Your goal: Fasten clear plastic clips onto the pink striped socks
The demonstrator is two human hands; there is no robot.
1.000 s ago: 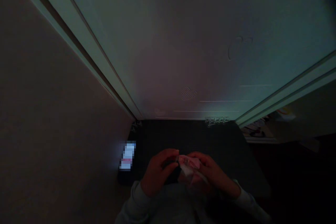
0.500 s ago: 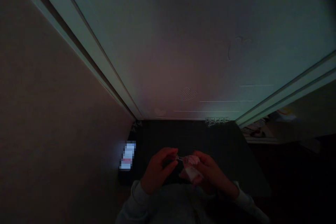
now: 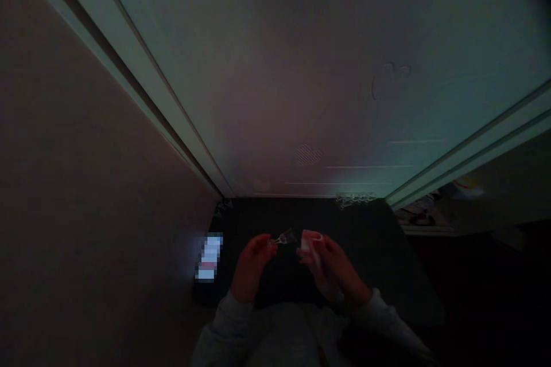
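My left hand (image 3: 253, 261) pinches the narrow end of a small see-through piece (image 3: 287, 237). Its other end flares out flat towards the right; the dim light hides its exact kind. Opposite it, my right hand (image 3: 342, 266) grips a pink and white cloth (image 3: 312, 246), folded over at the top and hanging down below the fingers. A short gap separates the cloth from the clear piece. Both hands are above a dark tabletop (image 3: 267, 215), close to my body.
A pile of small shiny pieces (image 3: 355, 199) lies at the table's back edge, against the pale panel (image 3: 258, 97). A lit, blurred-out phone-like screen (image 3: 209, 258) is at the left by the wall. Shelf items (image 3: 422, 212) show at the right. The room is dark.
The hands have drawn apart and moved slightly forward. The cloth has come off the clear piece, so its flared end now shows. The pile and the screen stay put.
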